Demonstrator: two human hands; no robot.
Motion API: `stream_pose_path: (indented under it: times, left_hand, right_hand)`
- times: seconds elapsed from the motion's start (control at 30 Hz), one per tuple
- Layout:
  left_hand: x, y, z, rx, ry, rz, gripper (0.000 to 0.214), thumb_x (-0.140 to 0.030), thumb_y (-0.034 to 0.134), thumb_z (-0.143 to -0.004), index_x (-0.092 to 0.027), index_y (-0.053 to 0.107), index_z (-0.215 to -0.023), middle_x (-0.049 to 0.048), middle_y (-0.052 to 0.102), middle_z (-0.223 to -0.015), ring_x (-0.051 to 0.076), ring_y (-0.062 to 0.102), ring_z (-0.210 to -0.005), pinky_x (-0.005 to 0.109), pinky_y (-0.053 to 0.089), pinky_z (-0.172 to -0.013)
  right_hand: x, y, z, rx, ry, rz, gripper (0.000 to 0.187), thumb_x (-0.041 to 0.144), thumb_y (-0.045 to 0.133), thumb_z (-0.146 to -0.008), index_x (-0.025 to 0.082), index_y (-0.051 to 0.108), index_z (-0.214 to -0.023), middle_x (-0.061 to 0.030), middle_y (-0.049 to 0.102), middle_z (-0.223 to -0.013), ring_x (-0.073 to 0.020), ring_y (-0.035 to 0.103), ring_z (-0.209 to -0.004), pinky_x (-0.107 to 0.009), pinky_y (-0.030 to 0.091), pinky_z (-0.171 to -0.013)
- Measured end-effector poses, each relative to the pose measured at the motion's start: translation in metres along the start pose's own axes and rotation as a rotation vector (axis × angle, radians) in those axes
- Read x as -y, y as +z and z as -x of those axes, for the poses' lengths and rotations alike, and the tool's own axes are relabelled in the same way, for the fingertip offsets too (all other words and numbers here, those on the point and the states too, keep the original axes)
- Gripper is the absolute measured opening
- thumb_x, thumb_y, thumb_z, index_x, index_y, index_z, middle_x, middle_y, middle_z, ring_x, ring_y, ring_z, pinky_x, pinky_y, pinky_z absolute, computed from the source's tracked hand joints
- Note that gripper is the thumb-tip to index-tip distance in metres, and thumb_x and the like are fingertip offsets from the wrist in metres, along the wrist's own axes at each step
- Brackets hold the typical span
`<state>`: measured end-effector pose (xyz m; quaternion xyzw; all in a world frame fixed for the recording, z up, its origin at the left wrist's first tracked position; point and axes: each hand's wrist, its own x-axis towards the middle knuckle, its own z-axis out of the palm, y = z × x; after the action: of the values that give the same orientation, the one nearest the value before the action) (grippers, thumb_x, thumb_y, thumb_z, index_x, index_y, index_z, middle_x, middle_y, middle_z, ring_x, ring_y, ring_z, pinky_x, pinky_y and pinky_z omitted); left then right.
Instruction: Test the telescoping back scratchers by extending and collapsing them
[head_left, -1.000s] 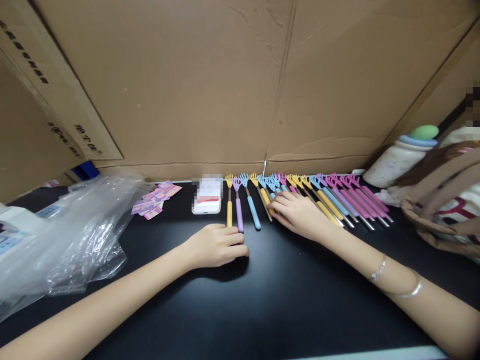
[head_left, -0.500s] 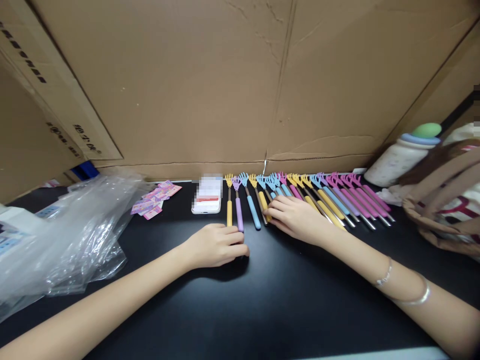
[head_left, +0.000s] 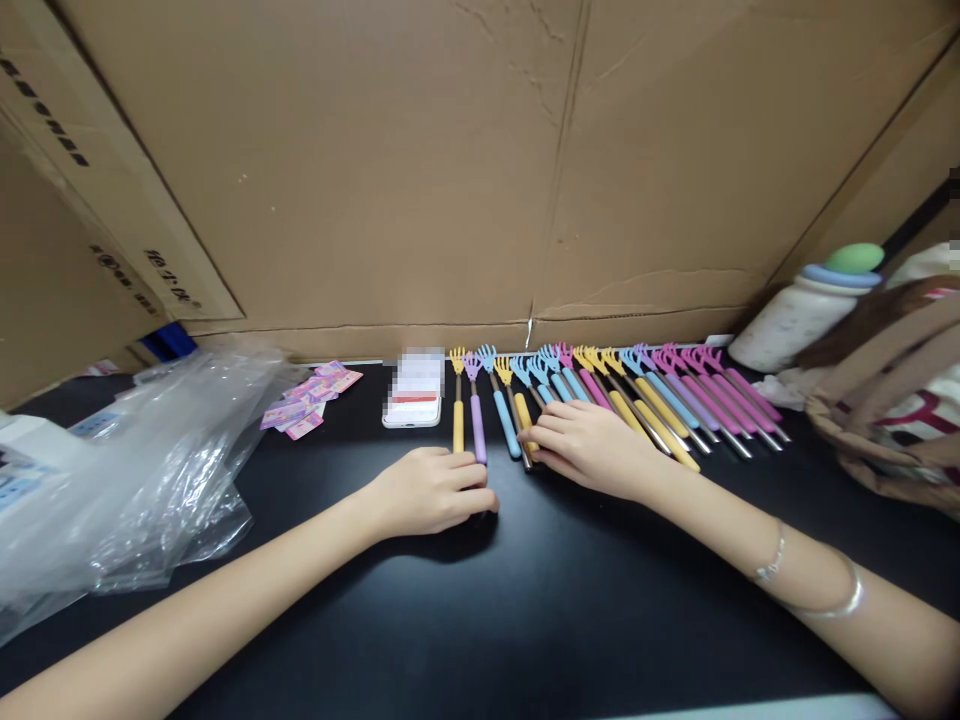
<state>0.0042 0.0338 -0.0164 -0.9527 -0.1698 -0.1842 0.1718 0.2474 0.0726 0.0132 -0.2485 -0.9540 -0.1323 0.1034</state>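
A row of back scratchers with coloured claw heads and metal rods lies along the back of the black table. My right hand (head_left: pixel 581 445) bends over the middle of the row, its fingers on a yellow back scratcher (head_left: pixel 523 408) and hiding the lower ends of several blue ones. To its left lies a blue-handled back scratcher (head_left: pixel 505 422). My left hand (head_left: pixel 435 490) rests on the table, fingers loosely bent and slightly apart. It is by the lower ends of a purple back scratcher (head_left: pixel 478 425) and another yellow back scratcher (head_left: pixel 458 422); its fingertips are partly hidden.
A phone (head_left: pixel 412 395) lies left of the row, with small printed cards (head_left: pixel 311 400) beyond it. Clear plastic bags (head_left: pixel 150 480) pile up at the left. On the right are a bottle (head_left: pixel 795 320) and a brown bag (head_left: pixel 862 430). Cardboard (head_left: pixel 375 180) walls the back.
My right hand has shifted slightly left and toward me, and the yellow back scratcher and a blue one beside it have slid toward me. My left hand stays in place.
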Motion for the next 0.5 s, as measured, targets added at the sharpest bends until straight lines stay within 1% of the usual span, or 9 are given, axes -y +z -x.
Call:
stream_pose_path:
  times: [0.13, 0.33, 0.5]
  left_hand:
    - [0.0, 0.0, -0.001, -0.007, -0.002, 0.001, 0.02, -0.017, 0.036, -0.089, -0.022, 0.055, -0.087, -0.0024, 0.057, -0.071, 0.01, 0.048, -0.062, 0.024, 0.032, -0.053]
    - [0.0, -0.001, -0.001, -0.002, -0.01, -0.006, 0.021, -0.017, 0.035, -0.089, -0.022, 0.055, -0.086, -0.0024, 0.056, -0.069, 0.01, 0.048, -0.062, 0.024, 0.033, -0.052]
    - [0.001, 0.001, -0.001, -0.004, -0.034, -0.03, 0.018, -0.018, 0.037, -0.088, -0.022, 0.054, -0.084, -0.0023, 0.055, -0.069, 0.01, 0.047, -0.06, 0.024, 0.034, -0.053]
  right_hand:
    - [-0.001, 0.004, 0.001, 0.013, 0.045, -0.014, 0.027, 0.032, 0.039, -0.09, 0.018, 0.062, -0.096, -0.0052, 0.059, -0.081, -0.0153, 0.048, -0.082, -0.027, 0.034, -0.072]
    - [0.005, 0.008, 0.001, 0.021, 0.154, -0.039, 0.028, 0.039, 0.04, -0.089, 0.018, 0.058, -0.093, -0.0061, 0.057, -0.086, -0.0165, 0.046, -0.085, -0.026, 0.032, -0.072]
    - [0.011, 0.006, 0.001, -0.005, 0.235, 0.017, 0.019, 0.033, 0.046, -0.083, 0.016, 0.055, -0.087, -0.0058, 0.058, -0.082, -0.0174, 0.045, -0.084, -0.028, 0.029, -0.073]
